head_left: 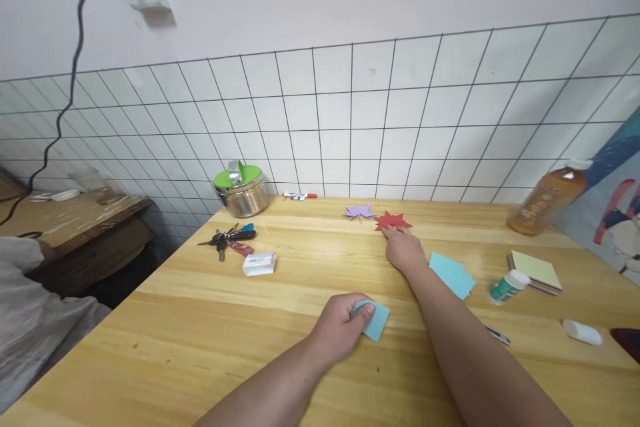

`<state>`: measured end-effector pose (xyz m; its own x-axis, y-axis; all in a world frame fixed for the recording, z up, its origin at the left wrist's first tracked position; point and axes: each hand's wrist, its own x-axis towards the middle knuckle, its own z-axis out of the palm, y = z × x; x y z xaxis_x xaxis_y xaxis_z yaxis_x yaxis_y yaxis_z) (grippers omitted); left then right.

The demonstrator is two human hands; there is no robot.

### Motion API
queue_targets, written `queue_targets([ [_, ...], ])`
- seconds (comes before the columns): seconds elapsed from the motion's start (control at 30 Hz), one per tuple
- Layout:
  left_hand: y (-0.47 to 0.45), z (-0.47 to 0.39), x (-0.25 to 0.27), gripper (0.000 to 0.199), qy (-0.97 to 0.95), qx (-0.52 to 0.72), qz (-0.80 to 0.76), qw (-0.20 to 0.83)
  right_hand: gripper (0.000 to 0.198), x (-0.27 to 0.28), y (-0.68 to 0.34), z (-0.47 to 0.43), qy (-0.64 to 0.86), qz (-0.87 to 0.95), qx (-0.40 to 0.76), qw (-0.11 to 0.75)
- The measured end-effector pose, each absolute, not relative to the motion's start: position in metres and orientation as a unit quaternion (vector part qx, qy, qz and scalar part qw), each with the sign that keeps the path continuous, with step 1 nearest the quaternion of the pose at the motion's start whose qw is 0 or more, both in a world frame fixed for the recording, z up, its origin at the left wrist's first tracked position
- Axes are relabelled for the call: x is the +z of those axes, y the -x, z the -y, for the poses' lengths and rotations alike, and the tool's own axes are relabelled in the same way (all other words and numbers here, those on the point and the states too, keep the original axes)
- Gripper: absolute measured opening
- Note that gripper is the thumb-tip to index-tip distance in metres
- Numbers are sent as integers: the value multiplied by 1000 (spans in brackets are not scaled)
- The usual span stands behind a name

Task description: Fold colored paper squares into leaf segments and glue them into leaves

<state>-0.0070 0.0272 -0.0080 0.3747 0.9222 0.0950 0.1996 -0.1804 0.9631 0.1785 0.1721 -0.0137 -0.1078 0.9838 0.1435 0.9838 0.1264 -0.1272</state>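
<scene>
On the wooden table (210,320), the left hand (340,330) pinches a folded blue paper (374,320) while the right hand (403,248), fingers flat and holding nothing, touches a red paper leaf (393,221).

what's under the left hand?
A folded light-blue paper on the wooden table, pinned by the left hand; its right part shows. The part beneath the palm is covered.

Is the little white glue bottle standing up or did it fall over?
It has fallen over. The glue bottle lies on its side on the table, white cap pointing right, beside the blue paper sheets.
</scene>
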Motion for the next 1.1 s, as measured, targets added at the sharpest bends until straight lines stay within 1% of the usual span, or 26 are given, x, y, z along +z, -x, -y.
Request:
queue_targets([
  [0.23,5,-27,-9,39,-673,363,-429,481,45,-11,-178,-168,673,731,-4,114],
  [0.33,6,-27,-10,40,-668,362,-435,484,45,-5,-177,-162,683,711,-30,164],
  [0.4,6,-27,-10,40,-662,365,-442,484,40,-2,-177,-160,700,682,-61,202],
  [0.43,6,-27,-10,40,-659,367,-444,483,37,0,-177,-159,712,667,-72,208],
  [0.67,4,-27,-10,39,-647,372,-445,495,28,2,-182,-164,759,633,-41,145],
  [0.77,5,-27,-9,32,-630,386,-461,492,26,1,-184,-167,768,627,-21,128],
  [0.8,6,-27,-9,30,-623,407,-468,476,26,1,-185,-168,772,623,-13,122],
  [0.9,9,-29,-9,47,-611,481,-478,409,27,2,-185,-169,781,613,6,117],
  [0.93,10,-29,-9,50,-611,493,-478,394,29,2,-185,-169,783,610,9,120],
  [1.0,11,-30,-9,47,-620,492,-481,377,32,2,-183,-170,784,608,10,128],
  [1.1,11,-32,-8,38,-650,471,-485,346,33,-1,-179,-174,780,609,13,143],
])
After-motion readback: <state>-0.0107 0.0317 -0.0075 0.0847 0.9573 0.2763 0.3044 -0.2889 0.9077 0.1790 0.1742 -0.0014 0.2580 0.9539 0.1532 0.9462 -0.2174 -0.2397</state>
